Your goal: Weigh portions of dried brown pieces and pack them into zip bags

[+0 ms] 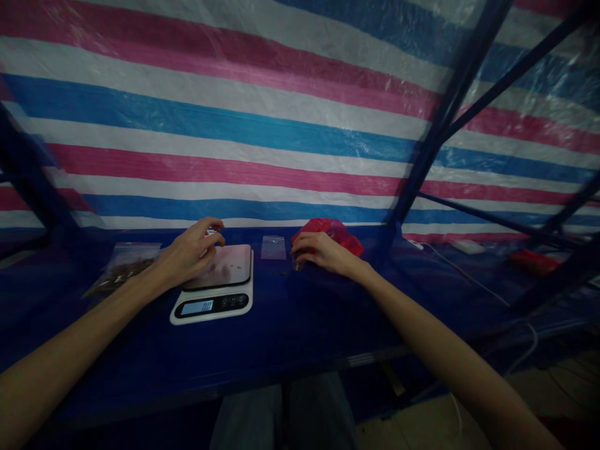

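Note:
My left hand (199,247) is over the left part of a white kitchen scale (210,309), its fingers curled. A small white patch shows between thumb and fingers; I cannot make out what it is. Several tiny dark bits (239,267) lie on the scale's pale plate, and its display is lit. My right hand (316,250) is closed around a small clear container (297,264) low over the table, in front of a red plastic bag (344,234). The container's contents are too dim to tell.
A clear zip bag of brown pieces (124,272) lies left of the scale. A small flat zip bag (274,247) lies between my hands, near a dark crumb (282,273). Blue metal posts (422,150) and striped sheeting (234,137) stand behind the blue table (300,331). A white cable (469,275) runs at right.

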Motion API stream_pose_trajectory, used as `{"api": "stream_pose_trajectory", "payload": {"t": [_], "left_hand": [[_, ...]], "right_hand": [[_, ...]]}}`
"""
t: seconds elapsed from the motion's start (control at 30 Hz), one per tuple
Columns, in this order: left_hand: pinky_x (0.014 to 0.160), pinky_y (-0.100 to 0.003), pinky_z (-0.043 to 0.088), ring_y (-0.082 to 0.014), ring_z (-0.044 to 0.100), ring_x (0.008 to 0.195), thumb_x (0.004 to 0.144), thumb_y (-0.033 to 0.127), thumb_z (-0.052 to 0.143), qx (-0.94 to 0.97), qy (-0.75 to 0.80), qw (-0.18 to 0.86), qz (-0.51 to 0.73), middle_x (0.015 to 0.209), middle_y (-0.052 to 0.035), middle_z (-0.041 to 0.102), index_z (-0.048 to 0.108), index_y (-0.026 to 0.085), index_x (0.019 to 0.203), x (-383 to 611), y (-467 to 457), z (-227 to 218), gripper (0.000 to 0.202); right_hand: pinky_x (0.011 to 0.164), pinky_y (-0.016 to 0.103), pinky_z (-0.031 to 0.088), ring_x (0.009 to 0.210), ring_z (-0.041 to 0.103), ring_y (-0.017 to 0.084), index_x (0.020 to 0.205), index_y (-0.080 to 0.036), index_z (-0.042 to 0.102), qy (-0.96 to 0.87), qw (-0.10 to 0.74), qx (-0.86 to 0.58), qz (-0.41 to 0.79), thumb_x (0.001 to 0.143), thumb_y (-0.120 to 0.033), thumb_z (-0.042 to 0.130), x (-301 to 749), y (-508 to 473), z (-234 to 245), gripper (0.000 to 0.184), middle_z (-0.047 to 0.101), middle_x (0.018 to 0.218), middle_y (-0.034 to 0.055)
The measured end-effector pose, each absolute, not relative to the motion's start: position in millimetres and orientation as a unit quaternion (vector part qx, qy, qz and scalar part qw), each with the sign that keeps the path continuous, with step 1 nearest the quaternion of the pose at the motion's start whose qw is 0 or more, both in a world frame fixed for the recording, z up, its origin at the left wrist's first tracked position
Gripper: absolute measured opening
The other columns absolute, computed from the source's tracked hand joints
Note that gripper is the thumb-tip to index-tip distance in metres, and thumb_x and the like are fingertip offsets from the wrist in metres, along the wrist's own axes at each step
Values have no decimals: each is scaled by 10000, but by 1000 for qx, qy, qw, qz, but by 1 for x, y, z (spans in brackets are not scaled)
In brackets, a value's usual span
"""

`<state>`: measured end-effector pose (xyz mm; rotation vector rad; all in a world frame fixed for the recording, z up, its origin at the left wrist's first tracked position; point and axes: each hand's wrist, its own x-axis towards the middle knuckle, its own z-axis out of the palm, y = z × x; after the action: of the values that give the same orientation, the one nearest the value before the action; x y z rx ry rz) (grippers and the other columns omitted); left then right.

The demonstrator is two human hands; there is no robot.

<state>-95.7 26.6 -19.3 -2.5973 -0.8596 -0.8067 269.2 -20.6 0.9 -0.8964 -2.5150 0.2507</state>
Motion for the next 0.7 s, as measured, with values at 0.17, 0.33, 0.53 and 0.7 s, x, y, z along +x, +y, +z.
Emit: {"api": "stream_pose_trajectory", "payload": {"t": [0.17,0.33,0.53,0.7], "left_hand": [[953,-431,531,-244,603,1087,873,113,438,-899,-296,137,-292,1293,-139,512,626,164,958,-94,21,-16,213],[952,-418,516,-227,594,1075,887,126,453,-895,-292,124,-313,1276,-116,510,610,175,911,-95,21,-14,167],[958,-402,510,-220,586,1090,896,147,470,-888,-295,112,-335,1254,-92,522,587,180,796,-93,17,-8,157],[935,-395,516,-211,583,1071,907,172,465,-885,-303,113,-336,1259,-84,525,598,193,827,-92,14,-9,158]], "right_hand": [[869,300,517,939,663,169,976,-183,737,-907,231,-330,123,938,-212,656,274,-18,-1,93,680,1034,62],[885,322,517,965,668,188,1051,-179,732,-902,247,-333,118,922,-182,667,276,-19,1,145,708,1053,82],[896,338,507,967,676,188,993,-170,753,-856,336,-387,64,905,-51,537,283,-17,4,262,753,1025,78],[775,288,535,838,698,162,1002,-151,750,-835,306,-424,168,820,15,477,280,-12,-9,368,763,954,67]]}}
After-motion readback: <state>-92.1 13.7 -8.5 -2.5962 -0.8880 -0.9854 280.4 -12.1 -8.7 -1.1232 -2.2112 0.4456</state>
